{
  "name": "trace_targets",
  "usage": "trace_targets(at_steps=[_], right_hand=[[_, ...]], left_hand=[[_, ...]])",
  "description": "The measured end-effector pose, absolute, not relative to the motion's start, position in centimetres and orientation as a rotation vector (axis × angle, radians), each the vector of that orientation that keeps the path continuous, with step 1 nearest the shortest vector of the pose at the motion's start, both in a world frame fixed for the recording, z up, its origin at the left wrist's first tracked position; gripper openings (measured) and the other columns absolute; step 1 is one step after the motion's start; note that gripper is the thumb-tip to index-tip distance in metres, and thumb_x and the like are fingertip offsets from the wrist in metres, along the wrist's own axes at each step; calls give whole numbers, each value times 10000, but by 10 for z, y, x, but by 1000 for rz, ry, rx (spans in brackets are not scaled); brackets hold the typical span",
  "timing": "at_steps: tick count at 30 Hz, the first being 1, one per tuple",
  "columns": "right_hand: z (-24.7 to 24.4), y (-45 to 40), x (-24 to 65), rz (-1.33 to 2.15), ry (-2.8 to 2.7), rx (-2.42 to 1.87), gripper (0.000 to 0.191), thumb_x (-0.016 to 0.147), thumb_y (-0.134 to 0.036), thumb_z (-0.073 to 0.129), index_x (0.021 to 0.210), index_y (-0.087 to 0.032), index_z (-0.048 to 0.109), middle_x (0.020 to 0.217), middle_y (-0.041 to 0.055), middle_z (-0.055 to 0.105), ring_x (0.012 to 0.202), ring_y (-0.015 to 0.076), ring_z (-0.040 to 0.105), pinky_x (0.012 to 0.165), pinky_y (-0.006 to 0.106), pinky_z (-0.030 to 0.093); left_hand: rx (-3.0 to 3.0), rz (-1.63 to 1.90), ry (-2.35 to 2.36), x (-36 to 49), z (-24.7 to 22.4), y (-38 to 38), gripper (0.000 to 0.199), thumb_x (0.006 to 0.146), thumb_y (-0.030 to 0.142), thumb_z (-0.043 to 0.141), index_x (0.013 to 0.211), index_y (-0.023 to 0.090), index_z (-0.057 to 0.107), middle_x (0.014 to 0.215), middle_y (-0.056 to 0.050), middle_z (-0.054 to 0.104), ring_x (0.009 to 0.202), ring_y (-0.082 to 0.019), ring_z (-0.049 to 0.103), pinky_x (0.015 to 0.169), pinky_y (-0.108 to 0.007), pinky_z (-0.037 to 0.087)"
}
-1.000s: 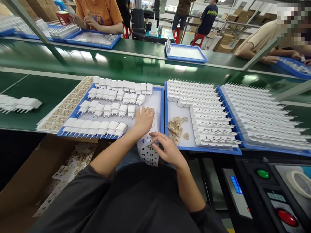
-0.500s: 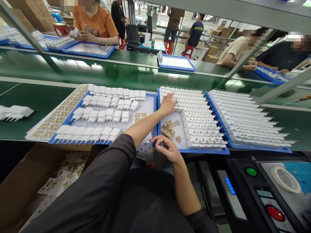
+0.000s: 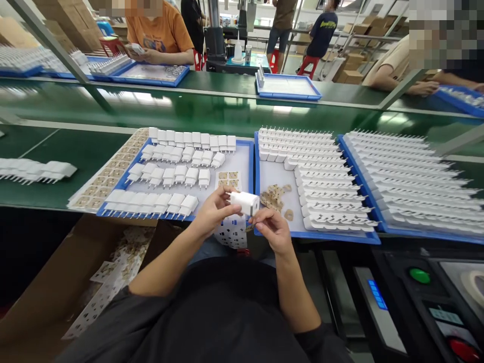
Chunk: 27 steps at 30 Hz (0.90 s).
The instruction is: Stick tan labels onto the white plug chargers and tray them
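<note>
Left of centre, white plugs (image 3: 168, 177) are standing in rows in a blue tray (image 3: 251, 164). Mid-frame, our left fingers (image 3: 230, 208) are gripping a white adapter (image 3: 244, 202) by its body, well closed; we are steadying it best by leaving its end face exposed. Our right fingers (image 3: 266, 216), nearly closed, are pinching a small tan piece (image 3: 249, 228) beside that end. Rightward, we are minding the second tray's near rim (image 3: 321, 234); tan scraps (image 3: 273, 197) are crowding its open left side.
</note>
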State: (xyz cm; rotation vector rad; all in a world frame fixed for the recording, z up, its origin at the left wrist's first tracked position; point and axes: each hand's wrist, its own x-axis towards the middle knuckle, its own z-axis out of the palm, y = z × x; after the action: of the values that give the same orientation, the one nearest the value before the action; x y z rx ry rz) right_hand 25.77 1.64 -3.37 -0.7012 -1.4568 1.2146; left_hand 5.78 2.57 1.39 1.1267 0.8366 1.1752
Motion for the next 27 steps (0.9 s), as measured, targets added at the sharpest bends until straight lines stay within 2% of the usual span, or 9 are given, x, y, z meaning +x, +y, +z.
trace_targets(at_steps=[4,9,11,13,15,19,22,27], right_hand=[[-19,3,251,1198,-1473,-685,201,909,-433,693,845,-255,625,764,26,645,762,207,653,719,371,568],[-12,-5,247,1192,-1456,-765,194,928,-436,663,865,-258,618,784,27,623,745,200,619,681,351,540],[-14,-5,246,1160,-1440,-772,179,936,-420,655,873,-257,615,788,24,622,746,196,613,670,338,532],[-14,-6,247,1139,-1427,-754,139,942,-378,655,882,-257,622,795,20,626,753,189,614,665,322,527],[-11,-8,247,1154,-1434,-742,97,943,-334,659,889,-257,636,797,17,629,740,180,610,651,309,522],[-4,-17,246,1208,-1459,-753,68,936,-302,674,889,-254,659,800,19,641,726,174,611,637,304,514],[-1,-20,243,1233,-1436,-750,58,934,-292,684,890,-256,674,810,18,648,758,173,621,670,303,515],[-2,-22,240,1405,-1370,-683,108,911,-336,724,867,-246,683,789,15,638,719,163,601,636,292,505]], left_hand=[[868,1082,843,56,-16,3,565,736,575,825,1078,245,519,920,-23,676,781,-166,684,714,-315,602],[1102,1255,899,56,-26,-7,365,842,495,772,1047,221,644,1220,-104,689,1141,-245,666,944,-379,579],[1215,1222,857,53,-27,-9,379,867,439,768,1167,230,667,1284,-119,682,1200,-259,650,985,-395,567],[1283,1119,823,49,-27,-11,463,886,412,758,1302,245,642,1314,-126,681,1189,-261,661,972,-398,577],[1328,1061,859,46,-28,-12,506,890,404,756,1355,251,629,1312,-123,687,1164,-257,671,957,-389,585],[1437,1092,948,44,-25,-13,482,894,404,750,1339,245,652,1266,-113,694,1109,-241,677,955,-377,586],[1572,1112,916,44,-22,-12,477,941,403,687,1392,259,625,1322,-132,647,1191,-260,647,984,-385,572],[1854,1232,938,44,-19,-10,574,859,431,796,1382,262,633,1239,-123,699,1151,-267,669,1013,-406,547]])
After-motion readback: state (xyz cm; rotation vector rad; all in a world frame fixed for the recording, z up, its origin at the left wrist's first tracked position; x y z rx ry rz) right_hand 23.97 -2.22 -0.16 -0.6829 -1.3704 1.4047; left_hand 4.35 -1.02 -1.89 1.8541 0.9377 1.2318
